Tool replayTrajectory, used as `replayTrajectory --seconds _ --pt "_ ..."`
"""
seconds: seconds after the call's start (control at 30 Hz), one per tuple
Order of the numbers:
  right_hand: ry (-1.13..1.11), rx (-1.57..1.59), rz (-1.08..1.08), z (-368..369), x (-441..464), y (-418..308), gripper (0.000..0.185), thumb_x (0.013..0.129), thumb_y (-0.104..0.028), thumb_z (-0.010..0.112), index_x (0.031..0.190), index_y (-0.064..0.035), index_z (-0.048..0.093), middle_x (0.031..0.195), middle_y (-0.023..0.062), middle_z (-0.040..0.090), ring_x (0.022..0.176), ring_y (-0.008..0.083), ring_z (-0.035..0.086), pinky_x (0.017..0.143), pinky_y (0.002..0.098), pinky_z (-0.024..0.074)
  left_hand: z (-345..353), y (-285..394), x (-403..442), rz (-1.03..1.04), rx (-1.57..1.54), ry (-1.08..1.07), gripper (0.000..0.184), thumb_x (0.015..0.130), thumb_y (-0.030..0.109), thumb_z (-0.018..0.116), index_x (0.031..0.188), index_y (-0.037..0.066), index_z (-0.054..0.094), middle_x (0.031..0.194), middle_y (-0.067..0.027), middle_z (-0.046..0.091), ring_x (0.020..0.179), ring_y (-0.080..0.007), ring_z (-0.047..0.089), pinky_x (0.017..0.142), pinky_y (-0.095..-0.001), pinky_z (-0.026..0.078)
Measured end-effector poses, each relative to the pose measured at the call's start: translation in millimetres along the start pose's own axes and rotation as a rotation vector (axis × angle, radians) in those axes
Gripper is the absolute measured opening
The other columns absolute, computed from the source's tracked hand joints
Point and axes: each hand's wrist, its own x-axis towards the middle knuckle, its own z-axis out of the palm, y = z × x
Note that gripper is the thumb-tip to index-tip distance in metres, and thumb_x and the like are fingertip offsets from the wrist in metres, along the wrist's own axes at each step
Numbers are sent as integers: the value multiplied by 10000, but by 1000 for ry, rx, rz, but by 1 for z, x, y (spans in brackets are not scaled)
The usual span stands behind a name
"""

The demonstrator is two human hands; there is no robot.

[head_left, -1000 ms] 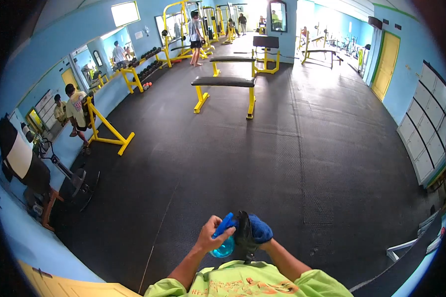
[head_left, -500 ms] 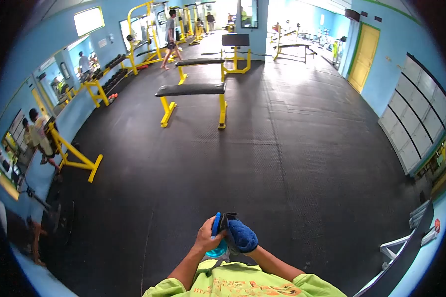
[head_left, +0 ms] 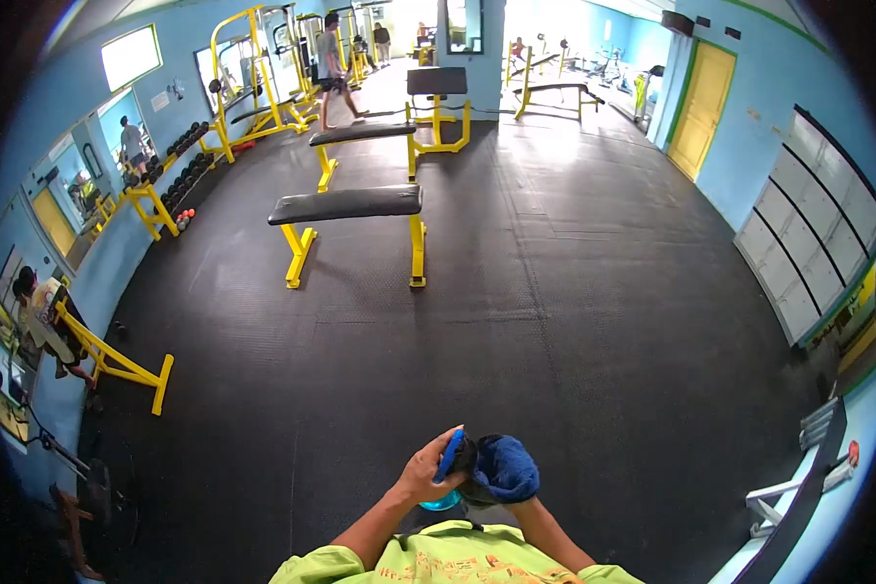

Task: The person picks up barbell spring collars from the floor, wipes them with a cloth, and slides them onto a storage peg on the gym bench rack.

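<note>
Spray bottle (head_left: 449, 456) in left hand (head_left: 424, 474), grip closed round it; blue cloth (head_left: 507, 469) over right hand (head_left: 519, 504), right grip hidden, can't tell.

Place: a gym
Benches (head_left: 346, 203): black padding on yellow frames (head_left: 418, 248)
Dumbbells (head_left: 193, 136): two rows along the left wall (head_left: 131, 234)
Mirror (head_left: 464, 27): on the far pillar (head_left: 494, 58)
Floor (head_left: 438, 360): dark, textured matting
Lockers (head_left: 810, 214): pale, at the right wall (head_left: 759, 97)

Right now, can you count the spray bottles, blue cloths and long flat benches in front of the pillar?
Spray bottles: 1
Blue cloths: 1
Long flat benches: 2, the nearer one and the farther one
Total: 4
</note>
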Motion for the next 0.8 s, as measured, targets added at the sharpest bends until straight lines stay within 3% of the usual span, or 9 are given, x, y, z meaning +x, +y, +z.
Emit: replayTrajectory --seconds 0.1,0.27,0.3,0.37,0.47,0.5,0.57,0.7,0.8 --pt "0 -15 108 13 47 47 392 612 -299 774 912 -87 638 847 111 609 808 301 563 752 361 437 -29 -19 36 -14 19 -83 784 706 148 718 1395 131 344 1205 -133 543 1054 -241 568 908 -355 466" --pt "-169 21 -202 68 172 135 385 566 -398 758 785 -98 658 751 97 616 740 309 576 703 356 447 -77 -24 104 -18 145 -184 837 726 157 708 1438 131 267 1239 -165 516 1123 -265 533 968 -372 423" --pt "-170 40 -214 85 194 144 385 566 -398 758 785 -98 658 751 97 616 740 309 576 703 356 447 -86 -15 117 -61 147 -165 850 734 177 699 1447 134 237 1255 -172 507 1134 -278 524 981 -376 410" --pt "-121 432 -227 114 237 155 244 713 -302 671 866 -112 654 873 91 612 850 317 564 788 366 428 -107 -20 146 -80 153 -149 891 753 248 687 1462 120 163 1295 -198 479 1152 -334 504 1006 -392 378" --pt "-303 429 -368 120 314 147 236 705 -283 671 835 -87 647 842 104 615 810 309 574 720 365 443 -132 -30 175 -160 381 -159 916 754 283 686 1467 120 135 1288 -221 474 1166 -356 492 974 -379 407" --pt "-339 438 -375 120 335 140 236 705 -283 671 835 -87 647 842 104 615 810 309 574 720 365 443 -136 -42 184 -75 441 -84 868 764 325 677 1448 105 188 1277 -233 475 1160 -379 489 961 -398 417" --pt "-498 295 15 121 373 127 225 673 -265 680 797 -79 647 819 110 621 763 288 585 646 351 447 -158 -34 204 -166 365 -65 831 767 325 677 1428 96 228 1262 -229 484 1142 -373 503 952 -400 423" --pt "-510 239 25 188 432 147 186 652 -250 682 746 -93 647 728 107 616 664 275 585 582 344 446 -204 -69 233 -210 279 34 732 773 316 676 1369 71 327 1193 -219 527 1093 -355 540 915 -406 444" --pt "-465 -135 -71 201 491 122 157 655 -260 678 710 -117 645 650 92 600 601 277 577 554 365 442 -251 -92 254 -133 263 129 736 775 320 681 1381 94 330 1185 -212 535 1092 -340 546 913 -387 448"
